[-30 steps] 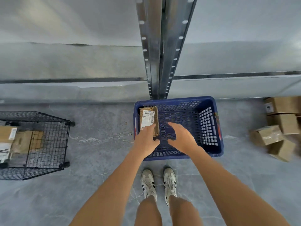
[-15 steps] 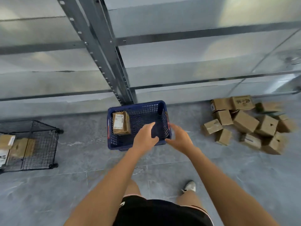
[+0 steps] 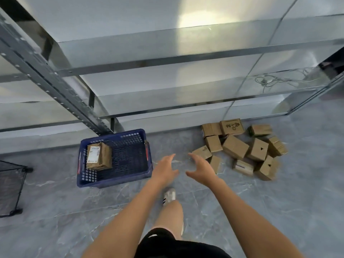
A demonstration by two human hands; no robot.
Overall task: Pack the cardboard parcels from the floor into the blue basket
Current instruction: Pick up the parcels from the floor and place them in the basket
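Note:
The blue basket [image 3: 141,175] stands on the grey floor at left of centre. One cardboard parcel [image 3: 99,156] with a white label lies in its left half. A heap of several cardboard parcels [image 3: 242,148] lies on the floor to the right, against the shelf base. My left hand [image 3: 164,169] and my right hand [image 3: 200,168] hang in the air between the basket and the heap, fingers spread and loosely bent, holding nothing. My right hand is just short of the nearest parcel [image 3: 202,152].
A metal shelving rack [image 3: 167,86] runs along the back, with a slanted upright [image 3: 55,84] behind the basket. A black wire cart [image 3: 11,187] stands at the far left edge. My shoe [image 3: 169,195] is on the floor below my hands.
My left hand let go of the labelled parcel, which now lies in the basket. Both hands and my view have swung right, from over the basket toward the heap of parcels.

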